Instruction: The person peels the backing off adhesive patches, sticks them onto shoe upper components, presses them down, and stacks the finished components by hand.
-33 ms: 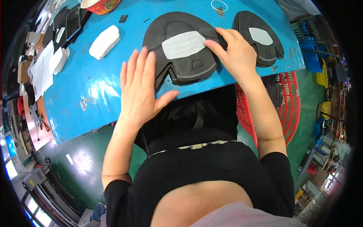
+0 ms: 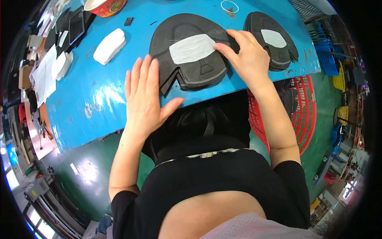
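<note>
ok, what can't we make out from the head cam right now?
All head view:
Black stack: top piece hides those beneath, so count unclear.
Left hand: its back hides the palm, so contact with the table unclear.
Right hand: covers part of the stack's right edge; grip unclear.
Red basket: partly behind the right forearm and table; contents mostly hidden.
Bowl: cut off by top edge.
Right-rim clutter: small, blurred.

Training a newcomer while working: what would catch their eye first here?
The larger black panel stack, topped by a white patch, stands out first, between the left hand and right hand on the blue table. Then the red plastic basket draws the eye, below the table's right part.
</note>
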A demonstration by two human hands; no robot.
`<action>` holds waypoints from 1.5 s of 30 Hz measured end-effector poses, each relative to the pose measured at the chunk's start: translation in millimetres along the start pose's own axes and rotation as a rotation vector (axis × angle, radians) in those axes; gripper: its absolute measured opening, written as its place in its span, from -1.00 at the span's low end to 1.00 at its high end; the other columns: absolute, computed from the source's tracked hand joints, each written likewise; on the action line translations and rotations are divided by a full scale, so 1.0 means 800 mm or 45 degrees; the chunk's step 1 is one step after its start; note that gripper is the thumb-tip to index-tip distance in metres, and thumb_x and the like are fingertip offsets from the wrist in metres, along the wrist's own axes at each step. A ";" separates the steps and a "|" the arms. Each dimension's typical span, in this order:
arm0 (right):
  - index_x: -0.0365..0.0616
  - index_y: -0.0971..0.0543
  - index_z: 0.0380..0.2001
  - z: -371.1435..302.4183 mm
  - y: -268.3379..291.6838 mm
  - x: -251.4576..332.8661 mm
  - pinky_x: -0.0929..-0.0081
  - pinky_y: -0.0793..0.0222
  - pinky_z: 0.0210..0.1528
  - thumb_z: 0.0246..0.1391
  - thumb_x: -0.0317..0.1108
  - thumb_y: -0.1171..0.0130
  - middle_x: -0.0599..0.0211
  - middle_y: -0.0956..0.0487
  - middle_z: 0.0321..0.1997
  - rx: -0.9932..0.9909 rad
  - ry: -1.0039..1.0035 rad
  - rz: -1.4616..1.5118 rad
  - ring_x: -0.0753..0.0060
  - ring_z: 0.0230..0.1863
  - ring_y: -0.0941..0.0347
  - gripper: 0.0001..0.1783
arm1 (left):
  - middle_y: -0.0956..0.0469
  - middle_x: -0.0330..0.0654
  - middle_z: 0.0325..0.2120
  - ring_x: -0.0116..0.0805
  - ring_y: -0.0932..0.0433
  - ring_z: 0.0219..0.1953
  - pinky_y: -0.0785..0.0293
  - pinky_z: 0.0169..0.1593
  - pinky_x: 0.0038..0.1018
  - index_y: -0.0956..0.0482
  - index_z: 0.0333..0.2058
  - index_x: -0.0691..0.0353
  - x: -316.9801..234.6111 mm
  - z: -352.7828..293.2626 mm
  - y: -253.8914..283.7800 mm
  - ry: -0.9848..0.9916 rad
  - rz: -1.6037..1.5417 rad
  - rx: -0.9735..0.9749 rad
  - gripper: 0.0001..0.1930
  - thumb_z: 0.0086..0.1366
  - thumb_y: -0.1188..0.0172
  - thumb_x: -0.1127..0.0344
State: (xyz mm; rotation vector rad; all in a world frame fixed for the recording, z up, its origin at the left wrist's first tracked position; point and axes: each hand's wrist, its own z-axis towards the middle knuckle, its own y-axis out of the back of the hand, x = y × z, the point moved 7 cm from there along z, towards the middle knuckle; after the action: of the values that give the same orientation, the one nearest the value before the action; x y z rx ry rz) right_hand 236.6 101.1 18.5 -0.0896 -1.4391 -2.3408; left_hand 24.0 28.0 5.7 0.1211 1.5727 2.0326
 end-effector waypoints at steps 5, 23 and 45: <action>-0.02 -0.48 -0.49 -0.003 0.015 0.018 0.43 -0.40 -0.40 -0.19 -0.39 -0.25 0.38 -0.51 -0.37 -0.282 0.111 0.395 0.29 -0.38 -0.48 -0.85 | -0.07 0.14 0.18 0.14 -0.04 0.22 0.04 0.21 -0.06 -0.11 0.16 0.36 0.008 -0.024 0.001 0.113 -0.140 -0.112 -0.18 0.05 -0.21 -0.03; -0.18 -0.51 -0.25 0.015 0.067 -0.279 0.57 -0.30 -0.17 0.02 -0.23 -0.19 0.37 -0.54 -0.31 0.031 -0.490 0.108 0.55 -0.25 -0.42 -0.72 | -0.33 0.09 0.02 0.00 -0.30 0.08 -0.21 0.12 -0.28 -0.32 0.03 0.36 0.113 0.012 0.038 0.249 0.163 -0.311 -0.45 0.06 -0.25 0.36; -0.13 -0.53 -0.28 0.319 -0.094 0.221 0.36 -0.35 -0.23 -0.04 -0.36 -0.09 0.10 -0.56 -0.35 -0.077 0.386 0.955 0.13 -0.31 -0.49 -0.79 | -0.56 -0.10 -0.43 -0.14 -0.55 -0.36 -0.45 -0.27 -0.37 -0.55 -0.42 0.23 0.192 0.054 0.034 0.631 -0.082 -0.304 -0.88 0.05 -0.11 0.35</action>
State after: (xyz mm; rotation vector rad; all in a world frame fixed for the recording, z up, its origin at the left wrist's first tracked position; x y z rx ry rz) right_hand 9.1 300.8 120.1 -0.2344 -0.9597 -1.6886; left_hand -97.7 134.4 3.7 -0.5543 1.5609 2.2931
